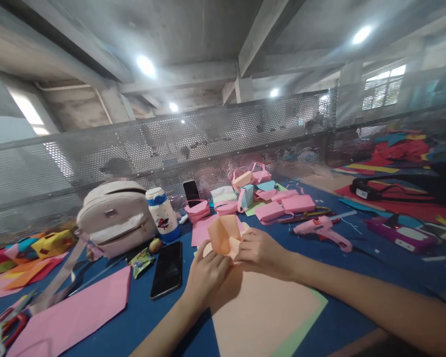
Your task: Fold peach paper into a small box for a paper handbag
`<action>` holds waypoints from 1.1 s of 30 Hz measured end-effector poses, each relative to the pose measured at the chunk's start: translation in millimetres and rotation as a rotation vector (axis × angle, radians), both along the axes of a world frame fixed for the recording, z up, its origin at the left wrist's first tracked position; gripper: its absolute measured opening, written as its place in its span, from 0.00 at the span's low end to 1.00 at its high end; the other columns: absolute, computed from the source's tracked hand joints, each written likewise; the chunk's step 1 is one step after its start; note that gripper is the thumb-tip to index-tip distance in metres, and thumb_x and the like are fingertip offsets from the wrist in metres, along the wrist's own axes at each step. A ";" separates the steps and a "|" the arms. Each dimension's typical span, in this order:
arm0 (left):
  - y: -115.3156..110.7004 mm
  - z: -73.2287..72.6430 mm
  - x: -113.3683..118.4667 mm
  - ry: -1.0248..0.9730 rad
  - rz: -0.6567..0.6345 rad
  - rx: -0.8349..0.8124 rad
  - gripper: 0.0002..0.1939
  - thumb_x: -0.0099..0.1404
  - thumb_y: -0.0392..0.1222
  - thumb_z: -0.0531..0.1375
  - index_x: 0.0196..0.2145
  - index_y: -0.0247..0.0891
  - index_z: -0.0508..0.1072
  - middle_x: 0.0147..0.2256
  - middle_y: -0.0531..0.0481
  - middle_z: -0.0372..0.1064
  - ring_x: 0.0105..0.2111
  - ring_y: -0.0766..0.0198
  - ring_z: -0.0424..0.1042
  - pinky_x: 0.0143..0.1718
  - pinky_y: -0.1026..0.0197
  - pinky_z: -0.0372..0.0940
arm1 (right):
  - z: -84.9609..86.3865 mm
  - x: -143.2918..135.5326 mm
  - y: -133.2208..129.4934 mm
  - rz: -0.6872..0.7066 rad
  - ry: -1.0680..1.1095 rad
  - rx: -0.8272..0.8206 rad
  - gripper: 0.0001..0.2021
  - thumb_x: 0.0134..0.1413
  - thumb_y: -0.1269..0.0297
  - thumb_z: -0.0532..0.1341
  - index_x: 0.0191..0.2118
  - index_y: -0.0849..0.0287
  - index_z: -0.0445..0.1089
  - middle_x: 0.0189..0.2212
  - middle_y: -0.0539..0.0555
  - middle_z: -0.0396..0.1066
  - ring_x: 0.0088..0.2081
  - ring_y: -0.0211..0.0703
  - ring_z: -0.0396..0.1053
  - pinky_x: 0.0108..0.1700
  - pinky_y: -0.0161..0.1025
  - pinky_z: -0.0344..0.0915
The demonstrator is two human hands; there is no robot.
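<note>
A folded peach paper piece (224, 233), shaped like a small open box, is held between both my hands over the table. My left hand (207, 272) grips its near left side with the fingers curled in. On the right side, my right hand (258, 250) pinches the edge, its fingers bent over the paper. The fingertips partly hide the lower folds. Beneath my hands lies a large peach sheet (260, 312), with a green sheet (308, 322) showing under its right edge. Behind the folded piece is a pink sheet (200, 230).
A black phone (166, 270), a bottle (162, 213) and a pale backpack (115, 218) stand or lie to the left. Pink paper bags (297, 203) sit at the back. A pink glue gun (323, 230) with a cord lies right, near a purple box (401, 234). A perforated metal screen (215, 144) rises behind.
</note>
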State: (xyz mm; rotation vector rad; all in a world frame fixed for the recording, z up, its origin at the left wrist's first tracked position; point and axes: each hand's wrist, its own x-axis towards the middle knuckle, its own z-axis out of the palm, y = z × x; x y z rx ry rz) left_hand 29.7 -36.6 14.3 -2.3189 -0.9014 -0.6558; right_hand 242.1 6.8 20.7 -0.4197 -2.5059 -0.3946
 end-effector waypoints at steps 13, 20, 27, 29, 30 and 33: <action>1.3 -3.1 0.3 0.011 -0.028 0.047 0.10 0.71 0.34 0.53 0.34 0.40 0.71 0.26 0.54 0.72 0.29 0.61 0.72 0.57 0.47 0.54 | 2.2 4.9 1.2 0.003 -0.101 0.015 0.09 0.66 0.71 0.54 0.36 0.59 0.71 0.34 0.53 0.76 0.37 0.42 0.69 0.43 0.41 0.57; -1.9 -5.6 7.7 0.058 -0.001 0.041 0.11 0.70 0.32 0.53 0.31 0.39 0.71 0.25 0.53 0.72 0.29 0.61 0.73 0.57 0.47 0.56 | -4.4 -0.5 2.4 0.021 -0.125 0.036 0.07 0.62 0.74 0.55 0.38 0.60 0.69 0.37 0.54 0.75 0.40 0.44 0.69 0.44 0.42 0.58; 3.3 -18.1 13.9 0.161 0.040 0.108 0.12 0.63 0.25 0.54 0.27 0.36 0.70 0.25 0.49 0.72 0.29 0.59 0.73 0.49 0.51 0.64 | -12.0 -6.8 -0.3 0.008 -0.184 0.049 0.07 0.62 0.75 0.55 0.37 0.63 0.71 0.34 0.55 0.75 0.37 0.45 0.69 0.45 0.41 0.62; 3.5 -19.9 15.1 0.196 0.078 0.130 0.13 0.60 0.22 0.53 0.26 0.37 0.71 0.24 0.49 0.71 0.28 0.58 0.73 0.49 0.50 0.64 | -17.0 -9.4 0.5 -0.013 -0.189 0.071 0.06 0.61 0.75 0.56 0.37 0.64 0.71 0.33 0.55 0.75 0.35 0.45 0.69 0.44 0.42 0.62; 3.2 -20.3 15.6 0.209 0.097 0.137 0.14 0.59 0.22 0.52 0.27 0.37 0.71 0.23 0.49 0.71 0.28 0.58 0.73 0.50 0.50 0.63 | -19.8 -10.9 0.9 -0.026 -0.190 0.078 0.06 0.60 0.75 0.57 0.37 0.64 0.71 0.33 0.55 0.75 0.36 0.46 0.69 0.45 0.42 0.62; 1.7 -20.2 16.4 0.235 0.143 0.153 0.15 0.57 0.21 0.52 0.31 0.37 0.73 0.24 0.49 0.72 0.31 0.57 0.74 0.52 0.50 0.62 | -27.7 -15.8 1.3 -0.085 -0.204 0.074 0.04 0.57 0.76 0.59 0.37 0.64 0.71 0.33 0.57 0.75 0.36 0.47 0.70 0.45 0.44 0.62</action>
